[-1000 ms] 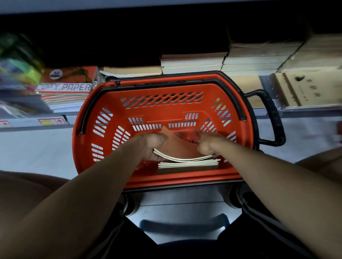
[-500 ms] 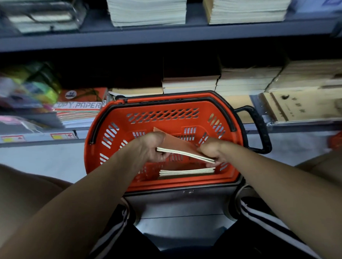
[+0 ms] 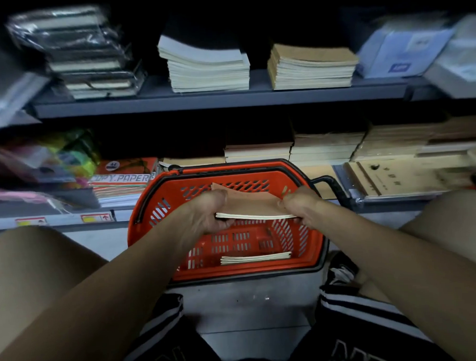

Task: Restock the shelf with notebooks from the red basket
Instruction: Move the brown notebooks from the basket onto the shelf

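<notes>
Now left hand [image 3: 205, 214] and right hand [image 3: 299, 205] gripping notebooks [image 3: 248, 207] flat, long axis left-right, above red basket [image 3: 151, 210].

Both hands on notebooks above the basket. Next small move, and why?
Probably lift the held notebooks up and forward toward the brown stack on the upper shelf: left hand and right hand grip them above the basket, and their covers match.
</notes>
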Motion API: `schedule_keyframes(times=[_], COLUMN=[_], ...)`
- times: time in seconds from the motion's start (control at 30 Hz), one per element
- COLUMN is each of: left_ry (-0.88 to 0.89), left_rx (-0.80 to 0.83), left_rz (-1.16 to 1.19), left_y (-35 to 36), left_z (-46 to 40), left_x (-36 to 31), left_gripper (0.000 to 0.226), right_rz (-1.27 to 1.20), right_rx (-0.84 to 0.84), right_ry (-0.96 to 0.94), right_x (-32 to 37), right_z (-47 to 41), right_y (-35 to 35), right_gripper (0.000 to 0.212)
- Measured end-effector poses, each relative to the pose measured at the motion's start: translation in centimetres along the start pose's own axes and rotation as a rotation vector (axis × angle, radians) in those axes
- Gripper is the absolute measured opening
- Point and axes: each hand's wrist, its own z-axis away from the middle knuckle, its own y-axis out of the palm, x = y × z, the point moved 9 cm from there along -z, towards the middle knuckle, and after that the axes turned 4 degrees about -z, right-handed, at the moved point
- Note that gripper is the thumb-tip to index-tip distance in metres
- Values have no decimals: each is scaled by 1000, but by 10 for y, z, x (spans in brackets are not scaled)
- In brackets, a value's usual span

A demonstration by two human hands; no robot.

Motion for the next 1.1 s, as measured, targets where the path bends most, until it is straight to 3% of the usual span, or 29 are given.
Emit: schedule_keyframes(times=[0.17, 0.4, 0.63, 0.87, 1.03, 1.1], left_ry=[113, 238, 381, 435, 472, 483], left_rx=[4, -22, 10, 150, 236, 305], left_rz=[11, 31, 115, 167, 232, 266], left_y=[5, 9, 21, 39, 51, 57], left_z=[23, 50, 95, 136, 159, 163], left_x=[-17, -40, -77, -104, -120, -125], left_gripper=[18, 41, 24, 26, 14, 21], right_rz=[63, -4, 6, -24, -159, -234], right_rx=[-95, -210, -320, -419, -486, -511], right_ry=[-105, -235, -391, -520, -606, -614], right_x=[22, 45, 84, 111, 123, 127], right_z=[25, 61, 109, 140, 159, 163], right_y=[-28, -64, -108, -147, -172, -183], right_gripper=[22, 20, 12, 15, 12, 9])
